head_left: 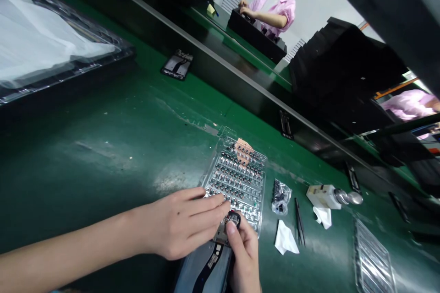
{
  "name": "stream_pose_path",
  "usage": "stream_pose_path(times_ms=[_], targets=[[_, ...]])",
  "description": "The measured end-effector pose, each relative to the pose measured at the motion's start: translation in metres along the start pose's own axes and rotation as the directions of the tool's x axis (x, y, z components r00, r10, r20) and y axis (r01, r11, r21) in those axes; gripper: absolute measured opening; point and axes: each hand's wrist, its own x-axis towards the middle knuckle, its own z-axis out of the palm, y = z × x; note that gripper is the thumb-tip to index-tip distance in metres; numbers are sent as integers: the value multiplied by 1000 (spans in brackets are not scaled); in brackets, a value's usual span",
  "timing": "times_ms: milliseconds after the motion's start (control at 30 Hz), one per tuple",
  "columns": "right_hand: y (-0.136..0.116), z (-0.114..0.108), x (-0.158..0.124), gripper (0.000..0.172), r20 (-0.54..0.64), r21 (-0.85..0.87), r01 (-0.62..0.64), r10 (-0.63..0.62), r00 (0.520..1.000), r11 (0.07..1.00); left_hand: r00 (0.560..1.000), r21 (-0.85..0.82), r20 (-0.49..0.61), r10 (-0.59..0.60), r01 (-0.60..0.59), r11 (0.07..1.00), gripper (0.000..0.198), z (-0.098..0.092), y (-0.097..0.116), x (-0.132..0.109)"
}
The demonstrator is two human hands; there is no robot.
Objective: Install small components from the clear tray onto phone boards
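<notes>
You're on an electronics assembly line, prob. a phone factory: long bench w/ green ESD mat (113, 146), clear parts tray (237, 178) full of tiny components, tweezers (299, 222), phone frame (177, 64), stacked black trays (343, 64), plus co-worker in pink smock (273, 11) at the bench opposite.

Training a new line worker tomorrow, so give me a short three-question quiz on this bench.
1. True or false: the tweezers lie beside a white wipe.
2. What does the right hand hold? A) the tweezers B) a phone frame with a ribbon cable C) the white wipe
3. Fill in: the left hand reaches over a clear ___ of small black parts.

Key: 1 true; 2 B; 3 blister tray
</notes>
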Motion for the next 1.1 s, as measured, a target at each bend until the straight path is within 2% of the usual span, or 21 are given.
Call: stream_pose_path(times_ms=[167, 267, 333, 400, 433, 467, 500, 567, 600, 633, 667, 733, 867, 1000, 1100], targets=[[3, -4, 3, 33, -16, -28, 4, -4, 1000, 1000, 995, 26, 94, 43, -45, 999, 31, 1, -2, 3], [1, -7, 6, 33, 33, -37, -29, 31, 999, 999, 986, 21, 168, 11, -15, 1000, 27, 2, -1, 3], [-2, -7, 7, 31, 71, -28, -45, 46, 996, 999, 987, -38, 150, -54, 60, 997, 27, 2, 1, 1], [-4, -5, 7, 32, 52, 18, -46, 45, 998, 999, 969, -191, 85, -234, 246, 950, 25, 4, 5, 0], [-6, -4, 7, 32, 36, 47, -46, 44, 998, 998, 928, -304, 86, -363, 371, 877, 23, 5, 6, 0], [-7, -3, 7, 31, 32, 72, -48, 46, 998, 996, 863, -430, 144, -485, 496, 754, 21, 6, 8, -1], [-8, -2, 7, 30, 40, 88, -49, 46, 998, 995, 784, -551, 252, -567, 598, 583, 21, 9, 10, -1], [-9, -2, 9, 28, 67, 74, -35, 30, 997, 997, 652, -694, 492, -577, 694, 192, 26, 16, 12, -3], [-10, -3, 10, 27, 82, 42, -21, 18, 996, 999, 616, -718, 569, -545, 695, 36, 27, 20, 12, -4], [-12, -5, 12, 26, 94, -5, -6, 7, 996, 1000, 599, -730, 606, -522, 680, -68, 27, 24, 13, -6], [-14, -7, 14, 25, 108, -65, 8, -1, 994, 998, 595, -741, 613, -520, 661, -118, 28, 27, 13, -7], [-19, -10, 19, 23, 146, -208, 33, -2, 989, 978, 587, -741, 607, -535, 661, -115, 29, 31, 13, -9], [-29, -11, 27, 24, 231, -422, 98, 2, 973, 901, 579, -697, 610, -540, 716, -20, 29, 27, 11, -6], [-30, -9, 28, 25, 292, -428, 141, -11, 956, 893, 568, -649, 603, -560, 757, 69, 22, 18, 10, 0], [-27, -8, 24, 24, 335, -403, 158, -15, 942, 901, 583, -648, 575, -574, 753, 116, 15, 17, 11, 3]])
